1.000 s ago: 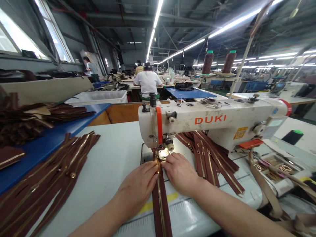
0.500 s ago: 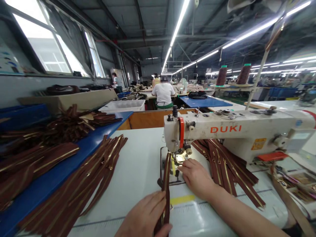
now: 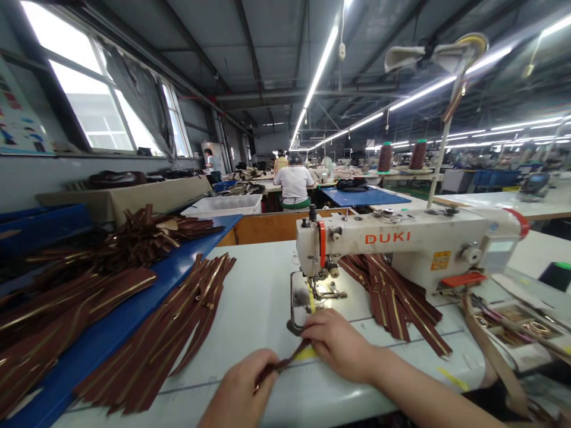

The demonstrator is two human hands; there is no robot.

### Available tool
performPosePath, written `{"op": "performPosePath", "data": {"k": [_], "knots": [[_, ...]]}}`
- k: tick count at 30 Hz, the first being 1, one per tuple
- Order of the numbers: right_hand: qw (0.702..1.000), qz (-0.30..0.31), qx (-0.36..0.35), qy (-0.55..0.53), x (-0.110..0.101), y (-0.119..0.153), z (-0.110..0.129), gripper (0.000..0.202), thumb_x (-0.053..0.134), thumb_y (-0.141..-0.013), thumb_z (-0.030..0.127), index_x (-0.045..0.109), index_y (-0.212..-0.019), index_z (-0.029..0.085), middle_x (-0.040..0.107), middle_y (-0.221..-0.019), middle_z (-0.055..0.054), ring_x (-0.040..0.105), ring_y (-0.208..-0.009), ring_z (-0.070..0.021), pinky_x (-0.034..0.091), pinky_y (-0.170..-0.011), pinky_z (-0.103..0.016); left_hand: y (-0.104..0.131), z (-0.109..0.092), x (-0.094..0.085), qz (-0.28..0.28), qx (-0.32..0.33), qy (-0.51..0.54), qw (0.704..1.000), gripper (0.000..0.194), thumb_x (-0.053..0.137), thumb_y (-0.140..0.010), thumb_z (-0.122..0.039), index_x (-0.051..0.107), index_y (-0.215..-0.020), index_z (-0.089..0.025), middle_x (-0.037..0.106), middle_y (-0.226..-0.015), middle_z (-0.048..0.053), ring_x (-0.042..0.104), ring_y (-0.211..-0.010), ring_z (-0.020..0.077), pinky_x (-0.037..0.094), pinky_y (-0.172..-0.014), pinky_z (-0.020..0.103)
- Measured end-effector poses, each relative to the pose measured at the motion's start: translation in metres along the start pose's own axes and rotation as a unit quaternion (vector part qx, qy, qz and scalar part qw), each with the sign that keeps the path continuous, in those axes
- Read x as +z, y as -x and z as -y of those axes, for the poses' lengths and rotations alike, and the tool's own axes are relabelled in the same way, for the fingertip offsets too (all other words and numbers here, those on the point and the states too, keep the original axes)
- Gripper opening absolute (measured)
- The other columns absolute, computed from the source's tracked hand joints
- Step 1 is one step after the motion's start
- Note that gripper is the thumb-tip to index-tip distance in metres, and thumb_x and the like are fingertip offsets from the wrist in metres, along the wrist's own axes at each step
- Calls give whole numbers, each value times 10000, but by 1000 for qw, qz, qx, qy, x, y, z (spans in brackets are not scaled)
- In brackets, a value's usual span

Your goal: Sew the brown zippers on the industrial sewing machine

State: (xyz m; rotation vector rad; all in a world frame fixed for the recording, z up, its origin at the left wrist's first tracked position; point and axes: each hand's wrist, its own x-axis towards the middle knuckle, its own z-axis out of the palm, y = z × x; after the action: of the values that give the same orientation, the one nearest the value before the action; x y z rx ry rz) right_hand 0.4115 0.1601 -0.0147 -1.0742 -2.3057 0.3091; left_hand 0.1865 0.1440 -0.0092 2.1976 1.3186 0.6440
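Note:
A brown zipper with gold teeth runs between my two hands at the front of the sewing machine. My left hand is closed round its near end, at the table's front. The fingers of my right hand pinch the other end, just before the machine's needle area and presser foot. Both hands stay in front of the needle plate, with the zipper slack and twisted between them. Several more brown zippers lie fanned out left of my left hand. Another bunch of zippers rests behind the machine's arm.
On the left, a blue tabletop bears a large heap of zippers. A parts tray with metal rings sits at right, a strap hanging beside it. Ahead, a person in white sits near a white bin.
The zipper has come away from the needle area towards me. My right hand has moved nearer and grips its far end, and my left hand has shifted left. The view has turned slightly right.

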Motion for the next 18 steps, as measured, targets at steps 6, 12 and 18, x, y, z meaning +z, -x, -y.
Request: {"op": "performPosePath", "data": {"k": [6, 12, 18], "knots": [[957, -17, 143, -253, -11, 12, 3, 182, 541, -805, 232, 711, -800, 167, 670, -765, -38, 595, -749, -170, 446, -715, -264, -5, 12, -24, 28, -194, 285, 939, 303, 670, -588, -435, 588, -715, -173, 577, -530, -35, 519, -498, 140, 433, -516, 244], [907, -50, 217, -358, -9, 19, 1, 153, 589, -741, 279, 671, -707, 154, 618, -679, -4, 546, -693, -151, 418, -684, -257, 6, 4, -24, -4, -189, 309, 932, 388, 733, -591, -459, 665, -833, -163, 652, -620, 10, 593, -589, 173, 473, -563, 253], [891, -65, 227, -388, -9, 20, 1, 119, 595, -727, 249, 642, -676, 152, 556, -618, 23, 485, -627, -118, 378, -630, -238, 7, -5, -25, 27, -207, 300, 931, 440, 730, -597, -485, 687, -911, -180, 692, -687, 24, 619, -569, 172, 506, -543, 246]]}}
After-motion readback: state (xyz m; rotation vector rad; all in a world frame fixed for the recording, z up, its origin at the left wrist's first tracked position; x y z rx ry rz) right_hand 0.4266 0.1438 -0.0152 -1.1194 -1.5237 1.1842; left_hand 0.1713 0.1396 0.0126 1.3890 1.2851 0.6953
